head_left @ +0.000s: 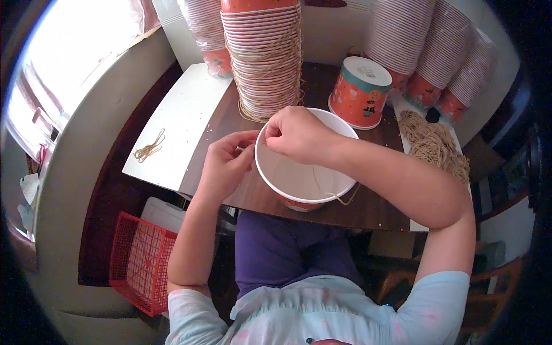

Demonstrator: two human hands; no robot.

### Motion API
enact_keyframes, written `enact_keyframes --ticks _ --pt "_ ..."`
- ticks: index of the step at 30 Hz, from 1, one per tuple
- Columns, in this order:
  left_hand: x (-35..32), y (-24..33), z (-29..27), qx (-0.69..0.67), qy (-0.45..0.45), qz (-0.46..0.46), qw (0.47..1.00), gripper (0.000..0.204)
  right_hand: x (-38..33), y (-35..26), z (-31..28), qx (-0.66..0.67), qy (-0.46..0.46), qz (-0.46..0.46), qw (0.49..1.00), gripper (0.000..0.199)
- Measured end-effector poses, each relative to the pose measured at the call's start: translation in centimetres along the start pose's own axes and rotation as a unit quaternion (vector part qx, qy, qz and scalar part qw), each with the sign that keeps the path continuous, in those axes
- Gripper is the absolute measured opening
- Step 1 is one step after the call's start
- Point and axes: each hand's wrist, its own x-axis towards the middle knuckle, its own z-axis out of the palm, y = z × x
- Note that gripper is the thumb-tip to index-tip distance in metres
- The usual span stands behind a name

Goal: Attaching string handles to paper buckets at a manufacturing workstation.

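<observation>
A paper bucket (299, 179) with a white inside and rim stands open side up before me, at the table's front edge. A thin tan cord (344, 199) passes the rim at its right. One stretch of it runs into the bucket and vanishes beneath my right arm. My right hand (300, 137) reaches over the bucket, fingertips pinched against the inner wall near the left rim. Outside the same wall, my left hand (227, 164) has its thumb and fingers bent together at the rim. What either hand's fingertips hold is hidden.
Behind the bucket rises a tall stack of nested buckets (261, 63) with cords hanging from it. An upside-down orange bucket (359, 95) and a heap of tan cords (435, 141) are to the right. Loose cords (150, 146) lie left. A red basket (141, 259) sits below.
</observation>
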Motion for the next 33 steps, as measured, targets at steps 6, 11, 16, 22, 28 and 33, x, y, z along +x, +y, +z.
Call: enact_keyframes --ticks 6,11,16,22,28,33 --pt "0.0 0.4 -0.5 0.114 -0.052 0.034 0.992 0.019 0.2 0.3 0.3 -0.012 0.01 -0.038 0.999 0.012" --pt "-1.3 2.0 0.7 0.243 -0.025 0.031 0.969 0.016 -0.4 0.1 -0.9 0.031 -0.076 -0.029 0.996 0.014" --pt "-3.5 0.1 0.8 -0.158 -0.071 -0.12 0.978 0.016 -3.1 -2.9 -3.6 -0.004 -0.137 0.024 0.99 0.04" --pt "-7.3 1.0 1.1 -0.253 -0.082 -0.077 0.961 0.008 -8.8 -4.4 -4.7 -0.213 -0.112 -0.062 0.969 0.048" --pt "-8.2 2.0 1.4 -0.142 -0.039 0.147 0.978 0.006 -10.8 -4.3 -4.6 -0.229 -0.068 -0.104 0.966 0.03" --pt "-8.0 2.3 1.9 -0.297 -0.125 0.016 0.946 0.012 -10.3 -3.8 -4.8 -0.209 -0.07 -0.193 0.956 0.02"
